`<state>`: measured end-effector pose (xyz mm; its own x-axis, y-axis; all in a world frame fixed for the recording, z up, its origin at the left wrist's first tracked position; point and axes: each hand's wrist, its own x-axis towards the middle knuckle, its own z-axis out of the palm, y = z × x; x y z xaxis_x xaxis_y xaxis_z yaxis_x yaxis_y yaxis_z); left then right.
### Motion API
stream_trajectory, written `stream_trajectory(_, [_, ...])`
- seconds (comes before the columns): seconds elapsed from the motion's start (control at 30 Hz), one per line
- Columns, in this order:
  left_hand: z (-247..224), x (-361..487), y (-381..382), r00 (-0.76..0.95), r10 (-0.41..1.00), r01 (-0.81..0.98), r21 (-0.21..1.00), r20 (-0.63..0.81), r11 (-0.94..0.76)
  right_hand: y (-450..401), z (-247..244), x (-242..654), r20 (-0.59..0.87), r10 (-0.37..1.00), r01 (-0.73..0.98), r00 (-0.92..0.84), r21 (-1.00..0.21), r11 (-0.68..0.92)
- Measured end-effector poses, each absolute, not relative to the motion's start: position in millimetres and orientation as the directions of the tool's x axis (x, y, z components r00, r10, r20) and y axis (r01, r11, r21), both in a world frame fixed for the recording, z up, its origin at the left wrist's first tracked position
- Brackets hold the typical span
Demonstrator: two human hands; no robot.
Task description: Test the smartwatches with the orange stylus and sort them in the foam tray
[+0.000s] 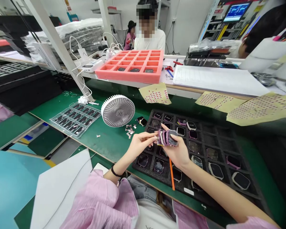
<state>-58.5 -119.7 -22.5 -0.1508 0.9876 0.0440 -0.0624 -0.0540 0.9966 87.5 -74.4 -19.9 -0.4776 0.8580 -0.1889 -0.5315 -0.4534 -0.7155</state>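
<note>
My right hand [178,152] is wrapped round a short stack of smartwatch cases [166,137], purple and white ones with a dark screen at the right end. At the left end of the stack, the thumb and fingers of my left hand [143,141] are pinched together against it. Whether they grip a case or a small piece there, I cannot tell. Below both hands lies a black foam tray [206,127] with watch cases and screens in many of its pockets. An orange stick [172,175] lies across its near edge.
A white fan [118,110] stands left of the tray, with small pinkish pieces [130,131] and two watch cases [142,121] beside it. Further left is a clear blister tray [76,117]. A pink foam tray [131,76] rests on the shelf; a person [149,39] is behind it.
</note>
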Motion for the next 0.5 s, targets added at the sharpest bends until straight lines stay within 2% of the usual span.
stream_trajectory(0.2, [-25.0, -45.6, -120.3, -0.231, 0.964, -0.061, 0.987, 0.131, -0.149, -74.8, -26.2, 90.7, -0.122, 0.900, -0.490, -0.419, -0.804, -0.337])
stream_trajectory(0.37, [-26.1, -42.0, -119.5, -0.260, 0.948, -0.019, 0.981, 0.183, -0.195, -79.9, -31.4, 89.2, -0.122, 0.902, -0.478, -0.414, -0.815, -0.329])
stream_trajectory(0.5, [-28.2, -35.2, -119.2, -0.287, 0.920, 0.148, 0.961, 0.269, -0.234, -83.3, -31.4, 86.4, -0.119, 0.929, -0.522, -0.349, -0.799, -0.299])
